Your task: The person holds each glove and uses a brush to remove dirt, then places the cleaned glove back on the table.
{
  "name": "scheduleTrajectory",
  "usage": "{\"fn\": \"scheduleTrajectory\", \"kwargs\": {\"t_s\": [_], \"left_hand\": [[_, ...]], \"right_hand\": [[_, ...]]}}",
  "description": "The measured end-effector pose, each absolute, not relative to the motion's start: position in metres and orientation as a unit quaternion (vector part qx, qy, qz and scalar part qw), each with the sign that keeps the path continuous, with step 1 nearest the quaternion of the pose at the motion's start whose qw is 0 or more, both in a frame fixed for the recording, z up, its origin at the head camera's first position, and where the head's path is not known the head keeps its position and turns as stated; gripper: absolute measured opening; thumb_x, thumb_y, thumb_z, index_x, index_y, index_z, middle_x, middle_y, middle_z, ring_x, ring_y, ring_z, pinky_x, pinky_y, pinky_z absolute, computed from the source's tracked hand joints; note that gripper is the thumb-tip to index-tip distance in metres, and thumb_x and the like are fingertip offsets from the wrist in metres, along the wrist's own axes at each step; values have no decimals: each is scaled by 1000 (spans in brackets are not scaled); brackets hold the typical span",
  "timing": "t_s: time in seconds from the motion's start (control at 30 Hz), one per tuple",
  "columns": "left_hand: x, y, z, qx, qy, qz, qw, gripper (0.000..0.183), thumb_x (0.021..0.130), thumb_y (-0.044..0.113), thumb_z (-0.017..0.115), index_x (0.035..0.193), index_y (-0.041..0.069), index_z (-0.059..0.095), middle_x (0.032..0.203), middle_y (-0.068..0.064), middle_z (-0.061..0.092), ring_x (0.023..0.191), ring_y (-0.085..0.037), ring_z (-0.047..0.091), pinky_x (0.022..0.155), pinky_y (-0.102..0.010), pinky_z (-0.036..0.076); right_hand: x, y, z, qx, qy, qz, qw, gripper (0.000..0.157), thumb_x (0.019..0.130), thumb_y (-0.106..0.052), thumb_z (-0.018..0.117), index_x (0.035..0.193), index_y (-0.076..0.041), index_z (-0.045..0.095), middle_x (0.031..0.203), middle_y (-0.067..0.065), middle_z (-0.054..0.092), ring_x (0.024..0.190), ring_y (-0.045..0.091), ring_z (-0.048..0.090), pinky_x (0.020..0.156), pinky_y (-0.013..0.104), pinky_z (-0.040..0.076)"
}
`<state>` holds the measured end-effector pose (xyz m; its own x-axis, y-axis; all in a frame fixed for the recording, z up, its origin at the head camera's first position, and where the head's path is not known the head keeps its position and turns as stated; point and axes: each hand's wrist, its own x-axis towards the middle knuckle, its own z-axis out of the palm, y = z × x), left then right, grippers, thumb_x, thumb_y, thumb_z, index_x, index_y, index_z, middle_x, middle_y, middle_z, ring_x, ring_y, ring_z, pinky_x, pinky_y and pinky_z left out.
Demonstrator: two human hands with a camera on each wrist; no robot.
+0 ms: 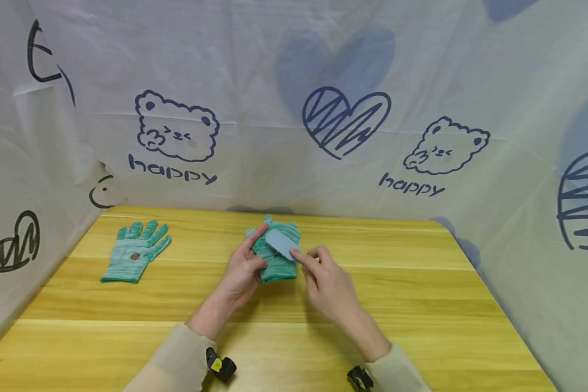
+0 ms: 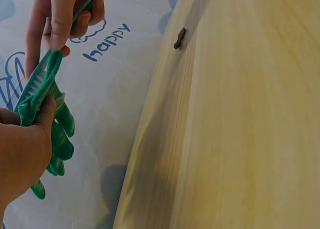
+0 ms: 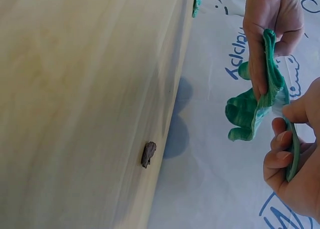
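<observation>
My left hand (image 1: 242,269) grips a green knit glove (image 1: 279,268) by its cuff side, raised over the table with its fingers pointing away. In my right hand (image 1: 330,286) is a light blue scrub brush (image 1: 281,244), held by the handle with a finger along its back. The brush's white bristles (image 2: 36,84) face the glove and meet its fabric near the cuff in the left wrist view. A second green glove (image 1: 127,251) lies flat at the table's left, a round brown spot (image 1: 135,256) on its palm.
A small dark brown lump (image 3: 148,154) lies on the wooden table (image 1: 411,305) near its far edge in both wrist views; the head view hides it. Behind and beside the table hangs a white cloth (image 1: 255,147) printed with hearts and bears.
</observation>
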<state>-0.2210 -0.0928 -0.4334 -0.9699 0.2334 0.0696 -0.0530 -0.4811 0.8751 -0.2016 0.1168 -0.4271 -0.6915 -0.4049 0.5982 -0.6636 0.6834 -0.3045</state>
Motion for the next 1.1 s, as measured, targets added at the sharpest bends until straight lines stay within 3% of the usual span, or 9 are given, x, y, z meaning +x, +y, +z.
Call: {"fn": "scheduleTrajectory", "kwargs": {"t_s": [0.37,0.77,1.1], "left_hand": [[-221,-93,-433,78,506,855,85,91,83,-23,35,167,10,21,162,-18,27,109,-15,53,80,-24,53],[-220,-92,-434,62,504,857,82,91,82,-21,37,166,9,23,165,-18,25,118,-18,47,81,-22,52],[-221,-92,-433,54,513,854,67,92,81,-19,37,166,12,24,161,-17,28,109,-18,49,77,-23,50]], "right_hand": [[-206,122,-428,264,-886,271,268,44,97,2,65,139,-14,69,108,9,60,63,11,48,49,22,37],[-206,122,-425,259,-879,301,264,46,98,1,64,141,-14,67,108,9,60,66,10,47,50,22,37],[-200,121,-418,290,-861,321,266,43,98,-1,64,139,-14,69,106,7,60,66,8,46,51,22,38]]}}
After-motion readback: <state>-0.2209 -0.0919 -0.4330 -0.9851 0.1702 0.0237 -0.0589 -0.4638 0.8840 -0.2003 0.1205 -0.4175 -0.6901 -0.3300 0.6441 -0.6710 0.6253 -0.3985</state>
